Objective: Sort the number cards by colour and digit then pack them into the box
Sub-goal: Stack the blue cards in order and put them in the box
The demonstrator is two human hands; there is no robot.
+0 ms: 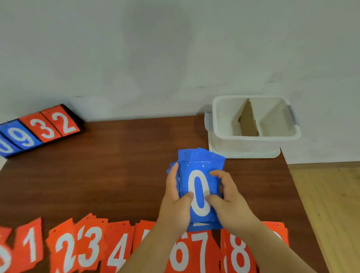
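Holding a loosely squared stack of blue cards (202, 163) over the right half of the dark wooden table (110, 163), a white 0 facing up on the front card. Clamping the left grip (176, 201) on the stack's left edge, thumb pressing onto the face beside the digit, fingers curling round behind. Pinching the right edge with the right grip (228, 200), thumb lying across the lower part of the 0, fingers bending over the card's upper right side. Letting several blue cards stick out unevenly behind the front one, punched holes showing along their top edges.

Reaching both forearms over a row of red cards (118, 255) spread along the table's near edge in small piles, reading 0, 1, 2, 3, 4 from the left, then 6, 7, 8. Partly covering two more red piles with the forearms, their digits too hidden to read. Hanging the stack's lower edge just over the 6 and 7 piles, contact impossible to tell.

Facing a white plastic box (237, 146) at the table's far right corner, well apart from the stack, with a brown cardboard divider (248, 121) splitting it into two compartments. Sharing the table with a black flip scoreboard (34, 130) at the far left, showing blue 0 and 9, then red 3 and 2.
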